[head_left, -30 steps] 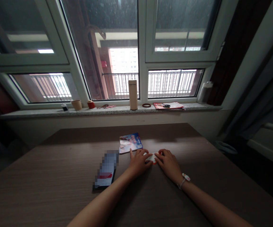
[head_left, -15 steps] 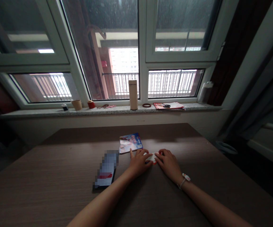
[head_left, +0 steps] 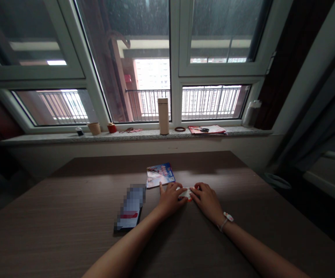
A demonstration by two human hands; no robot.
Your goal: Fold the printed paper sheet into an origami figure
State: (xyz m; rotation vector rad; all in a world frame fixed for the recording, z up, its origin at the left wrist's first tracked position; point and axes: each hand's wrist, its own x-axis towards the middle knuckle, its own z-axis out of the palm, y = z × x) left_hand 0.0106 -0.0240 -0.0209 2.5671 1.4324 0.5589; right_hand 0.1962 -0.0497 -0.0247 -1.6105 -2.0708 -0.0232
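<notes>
A small white piece of paper with orange-red edges (head_left: 187,193) lies flat on the brown table (head_left: 77,193). My left hand (head_left: 169,199) covers its left side, the thumb and fingers curled around it and pressing down. From the right, the fingertips of my right hand (head_left: 208,200) press together on its other end. Both hands hide much of the paper, so its full shape cannot be made out. Just beyond my left hand is a blue and pink printed booklet (head_left: 160,174). A phone (head_left: 131,208), partly pixelated, rests left of my left forearm.
On the stone windowsill (head_left: 144,136) stand a beige thermos (head_left: 163,116), a brown paper cup (head_left: 94,128) and a red spool (head_left: 112,127). Also there are a bead bracelet (head_left: 180,129), red-edged papers (head_left: 215,130) with scissors (head_left: 204,130) on top, and a clear container (head_left: 252,114).
</notes>
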